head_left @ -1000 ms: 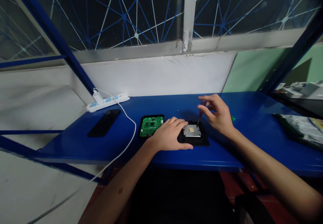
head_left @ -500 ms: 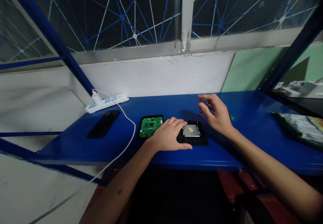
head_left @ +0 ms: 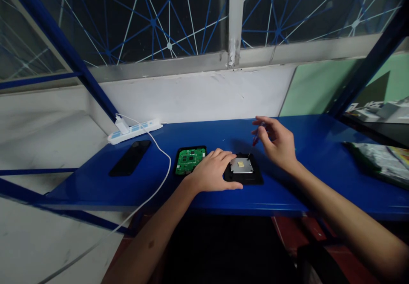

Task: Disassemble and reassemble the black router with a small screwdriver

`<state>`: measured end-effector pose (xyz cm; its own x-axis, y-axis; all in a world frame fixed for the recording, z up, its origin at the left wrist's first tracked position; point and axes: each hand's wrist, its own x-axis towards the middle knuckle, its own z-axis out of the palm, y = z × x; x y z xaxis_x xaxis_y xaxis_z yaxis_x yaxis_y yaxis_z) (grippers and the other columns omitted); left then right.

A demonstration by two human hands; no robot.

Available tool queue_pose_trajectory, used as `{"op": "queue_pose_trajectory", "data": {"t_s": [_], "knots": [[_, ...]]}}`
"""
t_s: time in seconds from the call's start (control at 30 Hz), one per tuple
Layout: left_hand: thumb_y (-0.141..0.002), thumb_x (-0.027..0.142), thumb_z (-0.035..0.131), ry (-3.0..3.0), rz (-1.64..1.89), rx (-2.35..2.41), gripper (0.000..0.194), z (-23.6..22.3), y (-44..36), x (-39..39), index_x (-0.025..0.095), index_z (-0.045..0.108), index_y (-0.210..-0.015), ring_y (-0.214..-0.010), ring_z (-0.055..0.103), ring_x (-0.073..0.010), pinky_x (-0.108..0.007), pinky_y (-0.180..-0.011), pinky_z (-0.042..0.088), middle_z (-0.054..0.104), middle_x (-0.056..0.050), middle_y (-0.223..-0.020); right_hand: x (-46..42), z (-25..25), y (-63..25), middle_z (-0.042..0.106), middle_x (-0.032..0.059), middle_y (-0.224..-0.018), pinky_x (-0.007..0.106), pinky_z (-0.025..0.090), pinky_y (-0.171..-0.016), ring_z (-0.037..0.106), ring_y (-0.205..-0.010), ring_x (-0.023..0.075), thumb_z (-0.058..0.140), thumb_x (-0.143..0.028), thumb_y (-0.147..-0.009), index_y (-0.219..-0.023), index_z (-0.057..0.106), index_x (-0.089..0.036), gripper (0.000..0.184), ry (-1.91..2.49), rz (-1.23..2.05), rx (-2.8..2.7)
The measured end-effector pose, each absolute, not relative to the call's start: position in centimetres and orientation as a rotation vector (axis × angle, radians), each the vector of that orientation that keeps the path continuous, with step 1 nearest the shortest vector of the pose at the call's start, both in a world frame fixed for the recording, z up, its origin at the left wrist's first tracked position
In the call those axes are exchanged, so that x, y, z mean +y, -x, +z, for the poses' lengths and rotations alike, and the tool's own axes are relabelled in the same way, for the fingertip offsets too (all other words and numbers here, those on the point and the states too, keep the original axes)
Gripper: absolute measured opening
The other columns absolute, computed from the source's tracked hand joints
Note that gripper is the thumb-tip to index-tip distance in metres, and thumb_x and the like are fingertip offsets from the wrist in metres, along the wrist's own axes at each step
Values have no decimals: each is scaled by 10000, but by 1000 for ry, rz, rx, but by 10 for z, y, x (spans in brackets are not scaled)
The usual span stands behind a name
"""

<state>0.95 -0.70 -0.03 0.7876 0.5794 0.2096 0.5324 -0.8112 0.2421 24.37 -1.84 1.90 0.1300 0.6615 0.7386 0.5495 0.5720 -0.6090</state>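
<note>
My left hand (head_left: 214,171) lies with its fingers stretched and thumb spread, resting at the left side of a black plastic casing (head_left: 257,178). In the casing sits a silver metal plate (head_left: 247,167) with a small yellowish square pad (head_left: 240,164) on its middle. My right hand (head_left: 277,141) is curled around a screwdriver (head_left: 254,140) with a see-through handle and a reddish collar, above the casing's far right corner. Its thin shaft is hard to make out, so I cannot tell whether the tip touches anything. Left of my left hand, a green circuit board (head_left: 191,159) lies in a black shell.
A black phone (head_left: 130,157) lies on the blue table (head_left: 211,201) at left. Behind it is a white power strip (head_left: 136,131) with a plugged-in charger and a white cable (head_left: 168,160) running forward. A shiny plastic package (head_left: 378,160) lies at right.
My right hand has risen slightly and shifted a little right, with the screwdriver tilting more to the right. My left hand has stayed on the casing.
</note>
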Motion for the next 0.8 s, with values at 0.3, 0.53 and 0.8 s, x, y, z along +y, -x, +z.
{"op": "queue_pose_trajectory", "data": {"t_s": [0.3, 0.53, 0.8], "knots": [[-721, 785, 656, -2794, 395, 858, 896, 5, -7, -8, 214, 489, -1391, -1254, 491, -318, -482, -1077, 417, 574, -99, -1357, -12, 15, -242, 674, 88, -1079, 388, 637, -758, 731, -876, 199, 546, -313, -963, -1201, 584, -227, 256, 1041, 130, -1418], [-869, 673, 581, -2752, 472, 995, 669, 13, -9, -6, 201, 511, -1339, -1212, 515, -305, -450, -1035, 433, 608, -99, -1294, -8, 8, -237, 658, 77, -1044, 384, 642, -762, 741, -885, 203, 535, -340, -969, -1150, 565, -232, 212, 1041, 208, -1449], [-967, 534, 501, -2843, 416, 1084, 401, 18, -22, 16, 204, 580, -1181, -1054, 553, -274, -423, -913, 459, 666, -63, -1064, -6, 2, -234, 701, 85, -1057, 390, 635, -781, 754, -908, 216, 538, -343, -970, -1139, 557, -228, 206, 1098, 270, -1493]]}}
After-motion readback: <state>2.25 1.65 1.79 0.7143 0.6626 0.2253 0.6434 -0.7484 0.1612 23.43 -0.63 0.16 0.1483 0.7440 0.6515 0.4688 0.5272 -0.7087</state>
